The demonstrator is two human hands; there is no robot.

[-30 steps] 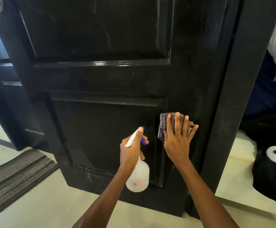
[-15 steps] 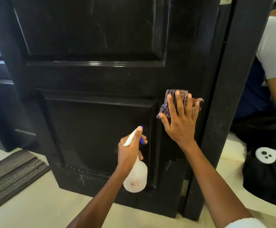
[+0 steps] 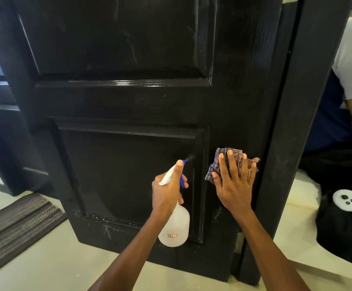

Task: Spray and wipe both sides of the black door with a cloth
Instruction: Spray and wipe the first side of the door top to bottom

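Pale tiled floor (image 3: 45, 267) runs up to the foot of a black door (image 3: 129, 106). Nearest, the left hand (image 3: 166, 194) has its grip clamped round a white spray bottle (image 3: 175, 227), forefinger along the top, a faint mist leaving the blue nozzle. Just right of that grip, the right hand (image 3: 233, 185) presses a checked cloth (image 3: 229, 160) flat against the door, fingers straight. Far left lies a striped mat (image 3: 17, 225).
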